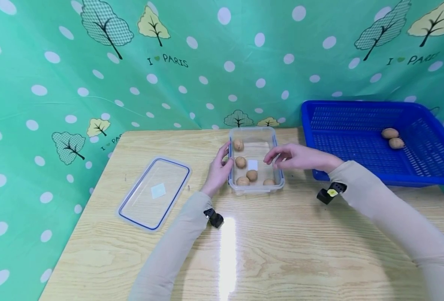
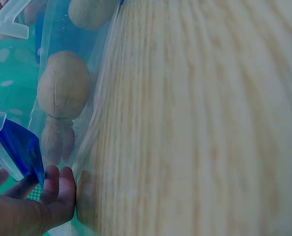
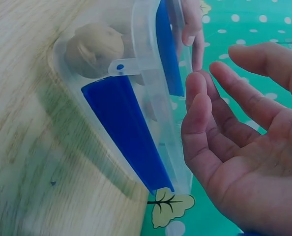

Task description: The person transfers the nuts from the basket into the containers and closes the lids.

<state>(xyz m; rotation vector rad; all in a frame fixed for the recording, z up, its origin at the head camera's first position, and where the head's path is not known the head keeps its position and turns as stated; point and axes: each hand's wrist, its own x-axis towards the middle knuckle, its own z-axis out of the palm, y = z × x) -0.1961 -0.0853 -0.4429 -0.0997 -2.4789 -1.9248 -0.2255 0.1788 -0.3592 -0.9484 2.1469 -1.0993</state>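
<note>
A clear plastic food container [image 1: 256, 188] with blue clasps stands without its lid, several walnuts [image 1: 241, 162] inside. My left hand [image 1: 219, 170] holds its left wall, the fingers beside a hanging blue clasp [image 2: 20, 145] in the left wrist view. Over the container's right side is my right hand [image 1: 295, 156], its fingers loosely bent and nothing between them. The right wrist view shows that hand's relaxed fingertips [image 3: 197, 105] beside the rim, above another blue clasp [image 3: 126, 130].
At right, a blue plastic basket [image 1: 357, 179] has two walnuts [image 1: 393, 138] in it. The clear lid [image 1: 137, 205] with a blue seal lies on the wooden table [image 1: 282, 259] at left. A green patterned cloth [image 1: 207, 75] hangs behind the table.
</note>
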